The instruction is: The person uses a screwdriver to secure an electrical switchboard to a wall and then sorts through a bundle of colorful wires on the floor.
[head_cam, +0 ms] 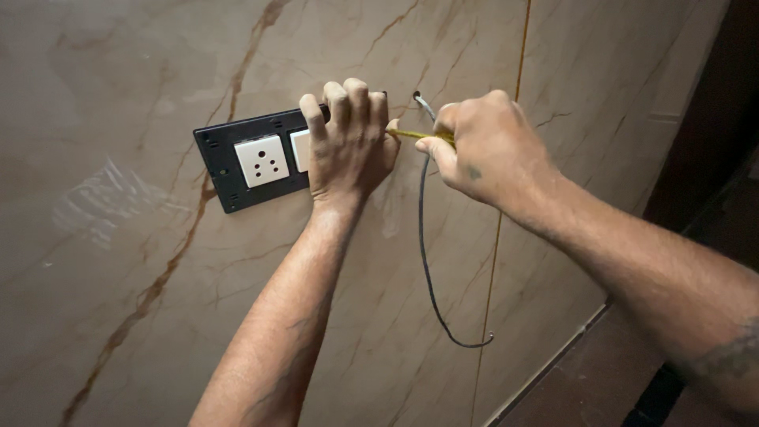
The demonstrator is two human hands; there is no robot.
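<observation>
The left hand [350, 142] lay flat against a dark switch plate [245, 162] fixed to the wall, its fingers curled over the plate's top edge and its palm covering the right part of it. The plate sat left of centre on the marble-patterned wall [118, 261], tilted a little so its right end stood higher. A white socket [259, 160] with round holes showed on the plate's left half, and the edge of a second white module [300, 149] peeked out just beside the left hand's thumb side. The right hand [486, 146] was closed in a fist around a yellow-handled tool [419, 136], whose tip pointed left and met the left hand near the plate's right edge; whether it was a screwdriver could not be told. The two hands were close together, nearly touching. A thin grey wire [424, 253] came out of a small hole in the wall just above the right hand, hung down between the two forearms and curled up at its free end. A vertical seam [506, 198] ran down the wall behind the right hand.
</observation>
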